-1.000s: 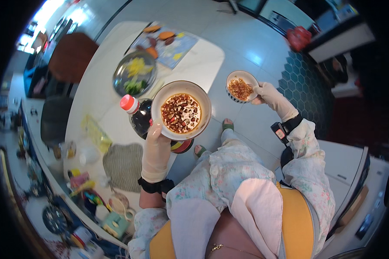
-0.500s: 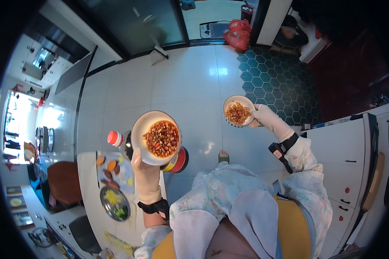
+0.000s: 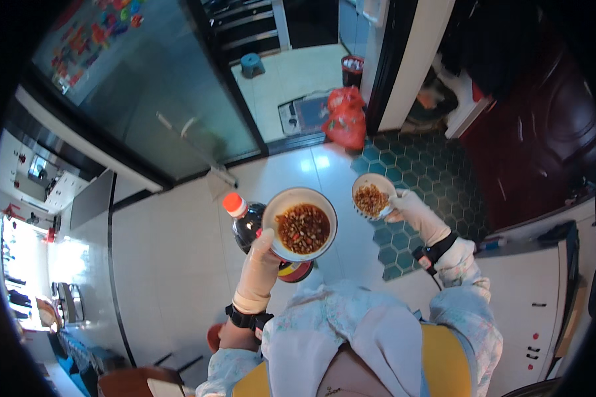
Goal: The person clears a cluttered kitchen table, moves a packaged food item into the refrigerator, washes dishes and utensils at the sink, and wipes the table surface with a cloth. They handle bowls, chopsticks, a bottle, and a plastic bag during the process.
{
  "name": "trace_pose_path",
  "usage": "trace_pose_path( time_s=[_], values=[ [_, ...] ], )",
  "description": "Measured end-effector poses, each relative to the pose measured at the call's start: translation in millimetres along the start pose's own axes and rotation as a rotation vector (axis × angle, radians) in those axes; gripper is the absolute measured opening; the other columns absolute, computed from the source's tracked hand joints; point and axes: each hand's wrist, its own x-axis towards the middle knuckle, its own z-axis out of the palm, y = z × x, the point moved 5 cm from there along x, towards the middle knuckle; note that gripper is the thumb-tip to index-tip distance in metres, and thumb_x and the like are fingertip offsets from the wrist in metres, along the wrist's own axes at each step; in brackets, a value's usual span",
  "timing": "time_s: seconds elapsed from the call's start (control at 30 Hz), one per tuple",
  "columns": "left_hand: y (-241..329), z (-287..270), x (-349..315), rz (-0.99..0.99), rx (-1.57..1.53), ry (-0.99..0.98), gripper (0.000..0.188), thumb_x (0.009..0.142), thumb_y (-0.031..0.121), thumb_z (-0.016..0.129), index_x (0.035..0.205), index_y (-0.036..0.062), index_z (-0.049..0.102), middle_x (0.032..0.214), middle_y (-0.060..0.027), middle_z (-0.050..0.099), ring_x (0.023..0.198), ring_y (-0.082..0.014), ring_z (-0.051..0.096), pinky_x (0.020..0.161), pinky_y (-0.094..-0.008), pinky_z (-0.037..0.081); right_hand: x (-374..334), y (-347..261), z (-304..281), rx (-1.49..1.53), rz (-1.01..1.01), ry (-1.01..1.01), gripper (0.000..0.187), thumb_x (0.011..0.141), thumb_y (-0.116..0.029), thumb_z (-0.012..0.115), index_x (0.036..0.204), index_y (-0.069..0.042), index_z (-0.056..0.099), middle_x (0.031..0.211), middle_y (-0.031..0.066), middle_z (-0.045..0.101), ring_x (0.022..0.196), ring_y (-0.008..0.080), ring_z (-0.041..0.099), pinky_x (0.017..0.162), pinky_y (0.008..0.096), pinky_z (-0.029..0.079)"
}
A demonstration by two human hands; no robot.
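Note:
My left hand (image 3: pixel 258 264), in a pale glove, grips the rim of a white bowl (image 3: pixel 324 200) of brown sauce with chopped bits. Behind that bowl lies a dark bottle (image 3: pixel 247 228) with a red cap, tilted, its lower end showing past the bowl's near edge. It has moved along with my left hand; the fingers beneath are hidden. Out to the right, my gloved right hand (image 3: pixel 414 213) is closed on the edge of a smaller white bowl (image 3: pixel 372 178) holding golden-brown chopped bits. Both bowls are held in the air, apart from each other.
Ahead, a dark-framed glass sliding door (image 3: pixel 159 86) stands partly open beside a red plastic bag (image 3: pixel 346 122). A dustpan (image 3: pixel 220 182) leans by the door. Green hexagon tiles (image 3: pixel 410 165) lead to a dark red door (image 3: pixel 530 145); a white cabinet (image 3: pixel 516 291) is at right.
The view has turned toward the doorway, and the table with cut food has left it. Both bowls and the bottle have come along with my hands; the bowls are nearer each other.

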Motion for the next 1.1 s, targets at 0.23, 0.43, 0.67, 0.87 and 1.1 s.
trace_pose_path(
  time_s=[0.23, 0.43, 0.67, 0.87, 1.1],
  values=[
    [75.7, -30.6, 232.9, 0.430, 0.704, -0.172, 0.032, 0.093, 0.005, 0.049, 0.124, 0.0000, 0.050, 0.116, -0.0138, 0.061, 0.111, -0.0214, 0.055, 0.097, -0.0330, 0.041, 165.0, -101.1, -33.0, 0.173, 0.002, 0.066, 0.032, 0.095, -0.017, 0.049, 0.120, 0.004, 0.051, 0.089, 0.0143, 0.067, 0.067, 0.0205, 0.069, 0.058, 0.0270, 0.058],
    [126.2, -23.2, 439.6, 0.186, 0.635, -0.128, 0.041, 0.099, 0.026, 0.040, 0.124, -0.0053, 0.050, 0.123, -0.0112, 0.058, 0.114, -0.0175, 0.053, 0.103, -0.0320, 0.037, 332.8, -199.4, -81.9, 0.166, -0.075, 0.098, 0.030, 0.096, -0.017, 0.048, 0.117, 0.003, 0.055, 0.088, 0.0118, 0.067, 0.066, 0.0178, 0.068, 0.056, 0.0274, 0.058],
    [184.0, -23.5, 677.6, 0.172, 0.549, -0.146, 0.030, 0.100, 0.015, 0.038, 0.119, -0.0029, 0.051, 0.122, -0.0110, 0.058, 0.113, -0.0173, 0.052, 0.103, -0.0304, 0.035, 531.5, -334.8, -122.8, 0.175, -0.032, 0.110, 0.032, 0.094, -0.009, 0.045, 0.121, 0.007, 0.050, 0.094, 0.0134, 0.066, 0.070, 0.0195, 0.069, 0.057, 0.0259, 0.059],
    [227.1, -48.9, 892.2, 0.464, 0.976, -0.167, 0.055, 0.078, -0.020, 0.055, 0.123, 0.0091, 0.043, 0.119, -0.0153, 0.055, 0.113, -0.0283, 0.054, 0.100, -0.0381, 0.042, 723.6, -451.2, -147.0, 0.149, -0.081, 0.096, 0.034, 0.092, -0.011, 0.045, 0.120, 0.007, 0.050, 0.095, 0.0161, 0.066, 0.072, 0.0226, 0.069, 0.057, 0.0271, 0.059],
    [284.3, -31.1, 1121.3, -0.086, 0.170, -0.247, 0.038, 0.092, 0.031, 0.052, 0.113, -0.0002, 0.059, 0.113, -0.0043, 0.062, 0.105, -0.0117, 0.054, 0.096, -0.0303, 0.038, 913.9, -562.5, -190.2, 0.356, -0.096, 0.220, 0.032, 0.091, -0.004, 0.044, 0.120, 0.006, 0.051, 0.098, 0.0172, 0.066, 0.074, 0.0231, 0.070, 0.054, 0.0283, 0.059]
  ],
)
